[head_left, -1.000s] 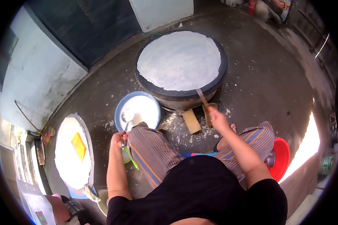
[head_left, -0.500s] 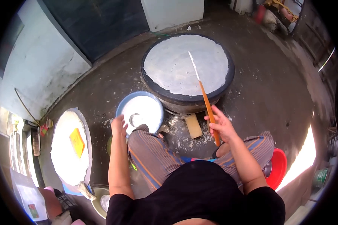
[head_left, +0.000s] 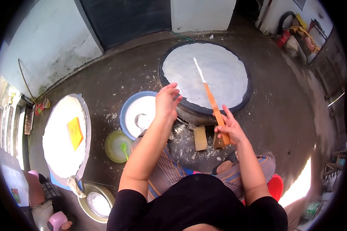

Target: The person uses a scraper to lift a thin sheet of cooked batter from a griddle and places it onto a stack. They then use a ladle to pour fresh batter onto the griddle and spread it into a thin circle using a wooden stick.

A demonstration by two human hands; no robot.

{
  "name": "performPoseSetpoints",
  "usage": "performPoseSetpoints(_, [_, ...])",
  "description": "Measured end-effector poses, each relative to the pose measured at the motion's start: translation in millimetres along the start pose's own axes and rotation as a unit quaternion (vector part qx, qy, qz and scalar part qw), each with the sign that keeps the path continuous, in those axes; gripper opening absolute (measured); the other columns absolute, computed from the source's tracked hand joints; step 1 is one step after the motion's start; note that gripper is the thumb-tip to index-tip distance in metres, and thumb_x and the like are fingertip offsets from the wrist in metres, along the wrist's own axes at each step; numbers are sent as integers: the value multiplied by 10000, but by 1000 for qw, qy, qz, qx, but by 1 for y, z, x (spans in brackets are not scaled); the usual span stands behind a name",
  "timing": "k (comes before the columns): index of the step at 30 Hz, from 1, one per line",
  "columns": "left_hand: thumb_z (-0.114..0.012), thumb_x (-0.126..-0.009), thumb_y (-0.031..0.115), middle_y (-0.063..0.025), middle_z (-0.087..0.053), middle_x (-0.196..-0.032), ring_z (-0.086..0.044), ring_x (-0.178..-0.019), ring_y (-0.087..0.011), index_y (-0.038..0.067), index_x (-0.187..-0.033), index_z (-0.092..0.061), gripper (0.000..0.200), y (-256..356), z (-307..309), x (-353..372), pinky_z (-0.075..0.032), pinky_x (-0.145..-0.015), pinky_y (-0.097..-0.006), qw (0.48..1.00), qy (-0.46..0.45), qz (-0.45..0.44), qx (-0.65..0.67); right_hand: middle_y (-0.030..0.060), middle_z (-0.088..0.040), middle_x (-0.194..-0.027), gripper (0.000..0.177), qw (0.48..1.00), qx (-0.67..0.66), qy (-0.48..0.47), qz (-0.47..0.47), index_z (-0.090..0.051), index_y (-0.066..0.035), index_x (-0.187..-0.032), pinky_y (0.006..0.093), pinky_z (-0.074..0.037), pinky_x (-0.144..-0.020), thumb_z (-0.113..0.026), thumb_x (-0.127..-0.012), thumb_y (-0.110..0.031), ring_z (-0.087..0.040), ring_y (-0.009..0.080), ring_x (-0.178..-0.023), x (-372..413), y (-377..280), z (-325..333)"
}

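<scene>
My right hand (head_left: 232,130) grips the handle end of a long flat wooden spatula (head_left: 213,102), whose far part is coated white. The blade reaches over a thin pale sheet of batter (head_left: 223,71) spread across a large round black griddle (head_left: 246,96). My left hand (head_left: 167,102) holds nothing, its fingers apart, near the griddle's front left edge. Just left of that hand is a blue basin (head_left: 124,115) of white batter, partly hidden by my forearm, with a round metal ladle (head_left: 142,121) in it.
Left, a round board carries a white stack (head_left: 61,146) topped by an orange piece (head_left: 75,133). A green bowl (head_left: 111,146) holds a green spoon (head_left: 124,149). Blocks (head_left: 200,138) stand before the griddle; a red basin (head_left: 275,186) is beside my right leg.
My left hand has moved right and forward, from beside the blue basin to the griddle's edge. My right hand still holds the spatula over the batter. The camera view has shifted.
</scene>
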State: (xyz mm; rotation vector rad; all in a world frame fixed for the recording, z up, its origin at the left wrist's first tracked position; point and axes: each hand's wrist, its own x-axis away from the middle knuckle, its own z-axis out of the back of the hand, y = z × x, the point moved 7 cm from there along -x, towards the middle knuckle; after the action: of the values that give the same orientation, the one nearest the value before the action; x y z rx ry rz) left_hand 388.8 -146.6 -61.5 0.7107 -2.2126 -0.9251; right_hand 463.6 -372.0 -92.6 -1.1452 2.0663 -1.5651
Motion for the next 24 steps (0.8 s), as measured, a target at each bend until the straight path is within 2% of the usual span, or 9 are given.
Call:
performPoseSetpoints(1, [-498,-744,50,-40,-511,-873,-472,-780,-126,19,-979,-540,241,-6,-3,-5,-425,-680,-300,1000,-3,2,-1,105,-473,-1142,656,1000,5,-3,-2,-204,-87,-1342,183,-405,-444,-466,-765,84,-490,91,-593,-11,0,2])
performPoseSetpoints(2, [-498,-744,50,-40,-511,-873,-472,-780,-126,19,-979,-540,241,-12,-1,-11,-425,-680,-300,1000,-2,1,5,100,-479,-1124,643,999,-5,-8,-47,-221,-85,-1334,182,-396,-434,-467,-765,84,-474,92,-575,-25,12,8])
performPoseSetpoints(4, [-505,-767,67,-73,-520,-940,-480,-828,-175,11,-973,-544,217,-29,3,-23,-439,-705,-315,999,0,32,13,89,-492,-1089,613,995,-12,2,-103,-250,-89,-1320,178,-365,-409,-444,-768,92,-433,90,-535,-49,28,16])
performPoseSetpoints(7, [-528,-764,85,-61,-529,-911,-486,-802,-171,21,-949,-553,197,-44,13,-23,-441,-690,-306,997,44,67,-17,84,-496,-1076,589,993,21,33,-115,-252,-83,-1317,180,-346,-397,-416,-777,88,-413,84,-520,-82,26,22])
performPoseSetpoints(12, [-503,-791,89,-85,-543,-968,-516,-858,-184,3,-990,-526,218,-48,-1,-18,-457,-724,-306,992,-13,118,-39,69,-487,-1038,456,990,87,34,-106,-304,-68,-1269,192,-355,-414,-368,-826,17,-410,93,-538,-142,19,33])
performPoseSetpoints(16, [-496,-799,93,-91,-540,-982,-518,-873,-188,-14,-1003,-516,231,-53,-1,-20,-455,-738,-308,989,-24,145,-31,72,-502,-1001,440,989,100,31,-108,-288,-72,-1288,207,-379,-434,-334,-853,-22,-412,99,-538,-173,19,35])
performPoseSetpoints(18, [-494,-801,94,-91,-538,-988,-518,-878,-189,-15,-1011,-512,237,-52,-2,-19,-455,-743,-308,988,-23,151,-32,74,-520,-949,445,983,125,70,-117,-271,-100,-1312,220,-395,-451,-303,-871,-47,-414,104,-543,-183,17,40])
performPoseSetpoints(22, [-487,-808,98,-95,-532,-1014,-517,-889,-193,-16,-1030,-502,250,-52,-5,-19,-452,-752,-307,986,-32,161,-34,71,-529,-925,470,978,126,92,-139,-244,-133,-1338,228,-402,-448,-309,-877,-70,-413,106,-540,-202,20,44])
performPoseSetpoints(24, [-485,-809,98,-97,-531,-1022,-517,-891,-194,-16,-1029,-504,249,-54,-6,-19,-451,-756,-308,985,-34,168,-31,61,-568,-820,350,958,198,159,-133,-430,-95,-1230,257,-415,-465,-367,-899,-188,-466,122,-531,-208,19,51])
